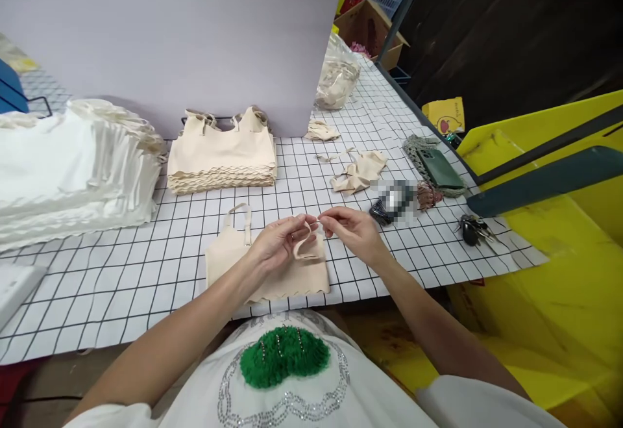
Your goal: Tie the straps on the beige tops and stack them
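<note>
Left hand (275, 241): pinching one strap (298, 249)
Right hand (356, 232): pinched, contents unclear
White stack (73, 162): one, 9 o'clock from hands
Beige stack (221, 154): one, 10 o'clock
Phone (442, 169): one, 2 o'clock

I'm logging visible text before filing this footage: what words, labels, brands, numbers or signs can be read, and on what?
None can be read for certain.
Yellow packet beyond the green phone: print too small and blurred to read.
White shirt: silver shapes above the green patch; cannot tell whether they are letters.
Black item, mostly pixelated: nothing readable.
</note>
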Available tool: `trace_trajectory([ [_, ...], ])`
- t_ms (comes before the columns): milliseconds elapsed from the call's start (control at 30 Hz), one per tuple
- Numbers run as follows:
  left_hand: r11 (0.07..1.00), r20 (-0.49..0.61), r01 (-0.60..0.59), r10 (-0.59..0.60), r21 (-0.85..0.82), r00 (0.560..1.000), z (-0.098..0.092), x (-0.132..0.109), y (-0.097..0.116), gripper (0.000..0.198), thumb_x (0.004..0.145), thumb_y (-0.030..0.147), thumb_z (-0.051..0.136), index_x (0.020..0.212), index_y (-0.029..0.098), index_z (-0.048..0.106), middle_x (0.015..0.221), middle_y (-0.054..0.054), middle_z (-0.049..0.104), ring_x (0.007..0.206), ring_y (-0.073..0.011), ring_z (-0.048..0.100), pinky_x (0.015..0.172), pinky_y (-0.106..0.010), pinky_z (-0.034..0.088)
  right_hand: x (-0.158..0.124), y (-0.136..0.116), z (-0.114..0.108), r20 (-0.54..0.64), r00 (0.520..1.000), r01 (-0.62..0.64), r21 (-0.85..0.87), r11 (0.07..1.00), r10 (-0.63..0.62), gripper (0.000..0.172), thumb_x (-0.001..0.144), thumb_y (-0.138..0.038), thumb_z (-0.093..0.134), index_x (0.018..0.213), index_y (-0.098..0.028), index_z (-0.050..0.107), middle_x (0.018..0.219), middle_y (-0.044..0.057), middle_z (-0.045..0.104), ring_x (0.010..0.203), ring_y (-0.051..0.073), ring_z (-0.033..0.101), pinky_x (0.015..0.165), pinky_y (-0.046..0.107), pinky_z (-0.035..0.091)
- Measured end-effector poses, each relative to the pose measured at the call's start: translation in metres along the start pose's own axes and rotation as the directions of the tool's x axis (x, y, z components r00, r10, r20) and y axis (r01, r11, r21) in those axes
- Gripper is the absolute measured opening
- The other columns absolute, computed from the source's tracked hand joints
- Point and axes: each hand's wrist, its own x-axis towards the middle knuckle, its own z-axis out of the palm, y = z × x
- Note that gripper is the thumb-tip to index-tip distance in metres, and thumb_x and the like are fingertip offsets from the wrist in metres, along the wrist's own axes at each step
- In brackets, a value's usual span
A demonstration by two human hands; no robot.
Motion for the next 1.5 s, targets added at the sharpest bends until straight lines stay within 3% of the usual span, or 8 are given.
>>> trace_trajectory([
  [400,0.995,-0.054,-0.044,0.049,0.086,0.997,-0.006,0.003,0.008,0.014,0.083,0.021,0.079,0.088,0.009,0.076,0.099,-0.014,0.076,0.099,-0.0218,0.072,0.096,-0.036,0.058,0.000,0.006,0.008,0.578,0.762,-0.369,0.014,0.929,0.293,0.030,0.080,-0.041,0.077,0.086,-0.012,0.078,0.056,-0.004,0.055,0.045,0.006,0.051,0.044,0.020,0.050],
  [700,0.979,0.173,0.057,-0.091,0.193,0.981,-0.012,-0.027,0.011,0.035,0.089,0.043,0.072,0.101,0.011,0.077,0.105,-0.017,0.077,0.093,-0.0269,0.075,0.098,-0.048,0.057,0.025,0.004,0.000,0.386,0.885,-0.388,0.305,0.870,0.259,0.032,0.077,-0.044,0.082,0.089,-0.014,0.077,0.063,-0.002,0.060,0.052,0.009,0.059,0.048,0.023,0.056],
  [867,0.935,0.027,-0.023,0.014,0.355,1.000,-0.020,-0.034,0.008,0.029,0.071,0.033,0.089,0.087,0.012,0.080,0.089,-0.012,0.078,0.072,-0.0175,0.071,0.082,-0.037,0.061,0.027,0.015,-0.001,0.304,0.921,-0.327,0.263,0.907,0.244,0.035,0.078,-0.047,0.079,0.086,-0.014,0.074,0.069,0.001,0.061,0.058,0.012,0.058,0.052,0.030,0.058],
  [1000,0.864,-0.008,-0.137,0.161,0.485,0.987,-0.022,-0.034,0.009,0.030,0.068,0.037,0.089,0.084,0.014,0.081,0.073,-0.007,0.075,0.065,-0.0166,0.068,0.072,-0.034,0.060,0.024,0.018,-0.003,0.039,0.999,-0.007,-0.153,0.988,0.013,0.028,0.079,-0.038,0.078,0.097,-0.017,0.071,0.090,0.007,0.068,0.079,0.019,0.066,0.070,0.037,0.060],
  [1100,0.794,0.011,-0.230,0.271,0.563,0.962,-0.018,-0.036,0.011,0.031,0.068,0.037,0.089,0.087,0.015,0.080,0.076,-0.008,0.076,0.072,-0.0204,0.071,0.073,-0.036,0.061,0.022,0.014,0.001,0.150,0.966,0.242,-0.263,0.934,-0.209,0.030,0.089,-0.033,0.068,0.118,-0.024,0.069,0.122,0.009,0.068,0.117,0.025,0.063,0.101,0.047,0.052],
  [1200,0.704,0.031,-0.337,0.409,0.625,0.912,-0.011,-0.038,0.014,0.029,0.069,0.039,0.087,0.083,0.016,0.078,0.080,-0.008,0.075,0.072,-0.0208,0.070,0.070,-0.035,0.060,0.022,0.012,0.010,0.346,0.920,0.250,-0.155,0.956,-0.185,0.024,0.094,-0.035,0.063,0.113,-0.026,0.073,0.116,0.007,0.073,0.117,0.023,0.064,0.103,0.045,0.051],
  [1367,0.534,0.100,-0.421,0.527,0.733,0.844,-0.017,-0.036,0.015,0.021,0.079,0.037,0.079,0.087,0.019,0.073,0.087,-0.006,0.073,0.077,-0.0204,0.068,0.074,-0.034,0.057,0.025,0.019,0.016,0.273,0.952,0.193,-0.178,0.965,-0.140,0.017,0.089,-0.036,0.069,0.087,-0.022,0.077,0.084,0.005,0.073,0.088,0.020,0.065,0.085,0.038,0.052],
  [1500,0.145,0.209,-0.343,0.562,0.928,0.801,-0.041,-0.028,0.008,0.019,0.081,0.032,0.076,0.095,0.021,0.070,0.093,-0.006,0.070,0.089,-0.0245,0.061,0.083,-0.038,0.048,0.027,0.026,0.015,0.227,0.961,0.209,-0.227,0.951,-0.157,0.014,0.088,-0.032,0.069,0.081,-0.022,0.075,0.079,0.004,0.070,0.081,0.019,0.060,0.081,0.038,0.050],
])
